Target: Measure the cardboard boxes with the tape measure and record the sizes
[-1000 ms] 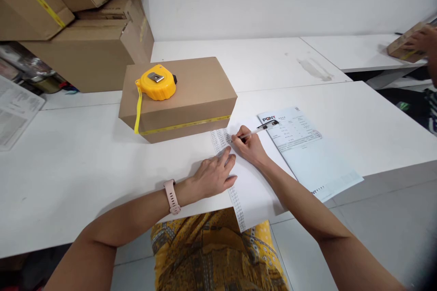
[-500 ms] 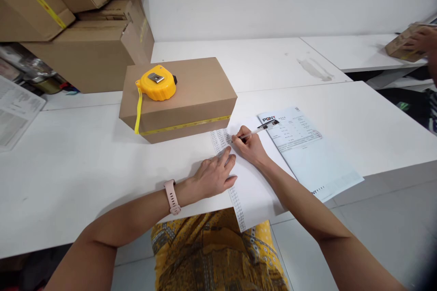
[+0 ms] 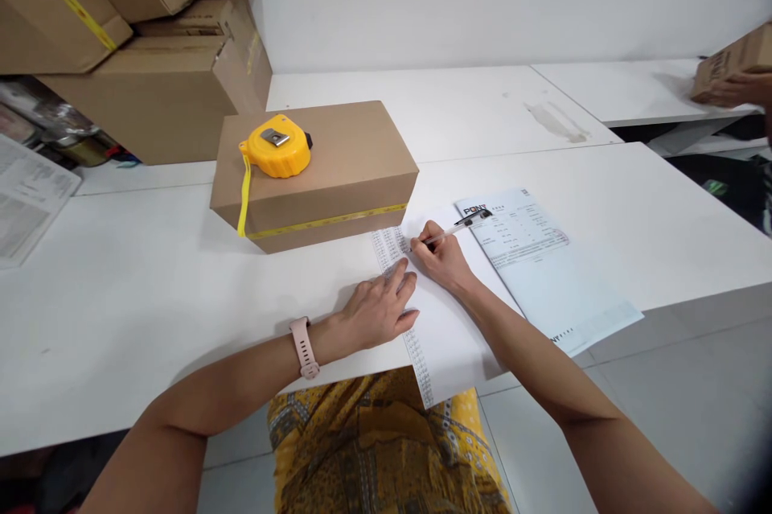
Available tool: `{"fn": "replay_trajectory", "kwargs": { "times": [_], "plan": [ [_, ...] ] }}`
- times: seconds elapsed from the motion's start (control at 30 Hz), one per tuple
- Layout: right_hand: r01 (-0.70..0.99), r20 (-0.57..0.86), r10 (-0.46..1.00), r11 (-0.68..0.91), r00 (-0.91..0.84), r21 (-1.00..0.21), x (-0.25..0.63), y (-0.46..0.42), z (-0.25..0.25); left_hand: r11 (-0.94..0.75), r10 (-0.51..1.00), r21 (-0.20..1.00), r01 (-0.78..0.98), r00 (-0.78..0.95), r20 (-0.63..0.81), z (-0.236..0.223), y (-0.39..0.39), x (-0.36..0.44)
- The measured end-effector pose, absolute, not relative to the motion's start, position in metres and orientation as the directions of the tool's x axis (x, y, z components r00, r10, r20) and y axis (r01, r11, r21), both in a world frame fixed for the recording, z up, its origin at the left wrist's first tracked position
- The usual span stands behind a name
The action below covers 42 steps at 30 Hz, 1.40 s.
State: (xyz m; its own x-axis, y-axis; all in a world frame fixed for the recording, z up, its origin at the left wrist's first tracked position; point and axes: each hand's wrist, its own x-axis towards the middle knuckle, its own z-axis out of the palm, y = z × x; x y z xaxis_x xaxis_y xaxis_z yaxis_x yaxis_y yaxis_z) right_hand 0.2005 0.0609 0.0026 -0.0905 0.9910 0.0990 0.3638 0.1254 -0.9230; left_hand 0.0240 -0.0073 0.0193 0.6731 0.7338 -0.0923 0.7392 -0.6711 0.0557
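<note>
My right hand [image 3: 443, 258] grips a pen [image 3: 459, 225] with a clear barrel and black clip, its tip down on a white sheet of paper [image 3: 461, 337]. Handwriting in columns runs along the sheet's left edge. Flat on that edge rests my left hand [image 3: 379, 309], fingers stretched out and holding nothing. Behind the hands stands a closed cardboard box [image 3: 355, 148] with a yellow tape strip along its front. A yellow tape measure [image 3: 281, 145] lies on top of it, its wrist strap hanging over the side.
A pale blue printed booklet [image 3: 560, 273] lies right of the sheet, overhanging the table [image 3: 121, 297]. Large cardboard boxes [image 3: 162, 96] are stacked at the back left. At far right, another person's hand [image 3: 745, 89] holds a small carton [image 3: 732, 63].
My hands stay almost in place, the pen tip still on the paper. At far right, the other person's carton has been tilted and lifted.
</note>
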Motion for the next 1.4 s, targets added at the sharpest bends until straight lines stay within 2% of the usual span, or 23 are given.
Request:
{"fn": "replay_trajectory", "kwargs": {
  "times": [0.33,1.4],
  "plan": [
    [0.381,0.102,0.992,0.123,-0.075,-0.916,0.1994,0.0610,0.0059,-0.678,0.732,0.045,0.734,0.679,-0.048,0.0150,-0.0073,0.0233],
    [0.405,0.104,0.993,0.119,-0.057,-0.907,0.2003,0.0613,0.0056,-0.671,0.739,0.047,0.740,0.672,-0.044,0.0154,-0.0083,0.0237]
  ]
}}
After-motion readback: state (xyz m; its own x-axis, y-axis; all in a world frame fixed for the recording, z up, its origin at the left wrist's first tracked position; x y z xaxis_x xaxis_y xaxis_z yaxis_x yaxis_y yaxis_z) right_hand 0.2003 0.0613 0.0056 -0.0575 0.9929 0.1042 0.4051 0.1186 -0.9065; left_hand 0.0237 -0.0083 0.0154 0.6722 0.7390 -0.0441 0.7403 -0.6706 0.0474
